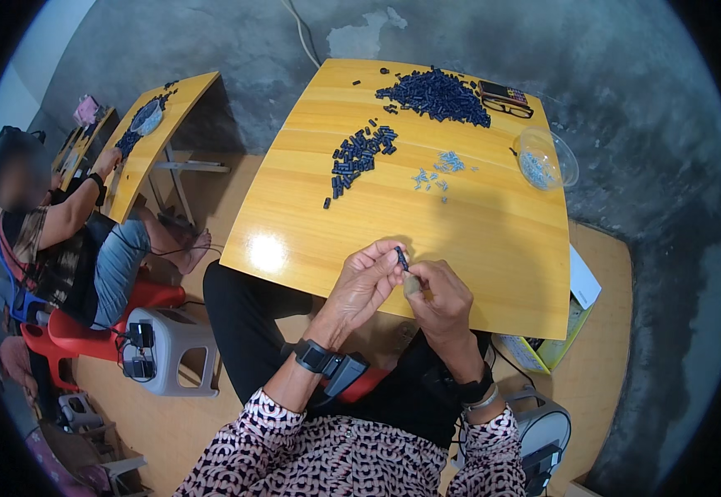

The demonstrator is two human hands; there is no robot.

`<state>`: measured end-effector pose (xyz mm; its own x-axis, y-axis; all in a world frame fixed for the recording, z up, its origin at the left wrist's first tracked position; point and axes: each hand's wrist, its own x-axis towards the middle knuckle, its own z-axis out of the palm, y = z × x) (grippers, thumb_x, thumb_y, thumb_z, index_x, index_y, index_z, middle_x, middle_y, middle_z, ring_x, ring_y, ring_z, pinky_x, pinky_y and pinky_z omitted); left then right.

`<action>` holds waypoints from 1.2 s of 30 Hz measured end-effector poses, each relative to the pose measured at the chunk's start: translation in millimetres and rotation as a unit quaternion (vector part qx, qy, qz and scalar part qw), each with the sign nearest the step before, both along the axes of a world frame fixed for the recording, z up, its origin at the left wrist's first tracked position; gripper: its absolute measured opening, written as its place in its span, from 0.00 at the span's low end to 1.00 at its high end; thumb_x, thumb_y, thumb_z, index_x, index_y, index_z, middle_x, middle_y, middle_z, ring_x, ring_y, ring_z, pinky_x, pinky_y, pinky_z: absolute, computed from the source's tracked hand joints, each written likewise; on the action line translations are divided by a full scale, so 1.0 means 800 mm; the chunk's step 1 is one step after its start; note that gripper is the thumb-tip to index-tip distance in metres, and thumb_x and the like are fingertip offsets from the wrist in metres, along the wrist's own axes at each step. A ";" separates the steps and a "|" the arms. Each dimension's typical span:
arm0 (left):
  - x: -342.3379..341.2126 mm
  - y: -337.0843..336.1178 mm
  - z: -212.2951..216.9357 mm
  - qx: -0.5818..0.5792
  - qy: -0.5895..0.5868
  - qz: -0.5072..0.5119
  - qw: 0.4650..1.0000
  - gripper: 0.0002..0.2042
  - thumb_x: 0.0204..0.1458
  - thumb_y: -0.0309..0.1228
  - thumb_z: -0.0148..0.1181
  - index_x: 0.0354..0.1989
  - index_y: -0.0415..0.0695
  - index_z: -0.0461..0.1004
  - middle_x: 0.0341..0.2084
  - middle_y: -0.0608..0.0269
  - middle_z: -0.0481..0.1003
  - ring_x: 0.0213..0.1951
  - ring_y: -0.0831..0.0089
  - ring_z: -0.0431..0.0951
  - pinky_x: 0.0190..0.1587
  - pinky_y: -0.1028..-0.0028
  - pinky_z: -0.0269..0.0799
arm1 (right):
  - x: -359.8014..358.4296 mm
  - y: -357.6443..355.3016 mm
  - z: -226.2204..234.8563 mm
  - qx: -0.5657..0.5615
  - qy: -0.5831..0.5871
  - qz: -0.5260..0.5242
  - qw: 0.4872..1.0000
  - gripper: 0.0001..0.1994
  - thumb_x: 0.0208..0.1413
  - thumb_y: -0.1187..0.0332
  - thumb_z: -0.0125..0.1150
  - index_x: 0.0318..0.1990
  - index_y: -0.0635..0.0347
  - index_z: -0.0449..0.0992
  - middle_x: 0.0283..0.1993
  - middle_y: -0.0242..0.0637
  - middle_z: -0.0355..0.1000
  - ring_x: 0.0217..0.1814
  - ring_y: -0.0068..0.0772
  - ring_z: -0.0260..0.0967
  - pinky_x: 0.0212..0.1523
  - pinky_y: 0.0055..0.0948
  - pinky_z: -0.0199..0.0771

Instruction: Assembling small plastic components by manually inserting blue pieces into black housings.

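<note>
Above the near edge of the yellow wooden table [294, 240], my two hands meet. My left hand [359, 286] pinches a small black plastic piece [401, 258] between thumb and fingertips. Closed around a rounded tan object [412, 287], perhaps a tool handle, my right hand [446, 300] presses up against the piece's lower end. Further up the table lies a loose group of similar black pieces [362, 157], with a larger heap [435, 95] behind it. Small silvery parts, seemingly screws [450, 161], are scattered to the right of the group.
A clear plastic tub [549, 157] with more small silvery parts stands at the table's right edge. Eyeglasses [507, 108] and a dark keypad device [503, 89] lie at the back right. On the left, a person [62, 224] works at another table [180, 98]. A grey stool [170, 352] stands nearby.
</note>
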<state>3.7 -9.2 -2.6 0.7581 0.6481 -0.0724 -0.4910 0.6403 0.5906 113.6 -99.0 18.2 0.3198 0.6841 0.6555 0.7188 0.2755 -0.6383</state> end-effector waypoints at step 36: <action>0.001 0.001 0.005 -0.016 0.003 0.013 1.000 0.09 0.54 0.24 0.56 0.42 0.34 0.72 0.30 0.61 0.75 0.27 0.77 0.74 0.32 0.82 0.73 | -0.004 0.015 -0.028 0.025 0.230 0.045 0.972 0.05 0.47 0.81 0.59 0.31 0.64 0.72 0.27 0.39 0.69 0.29 0.34 0.69 0.29 0.27 0.68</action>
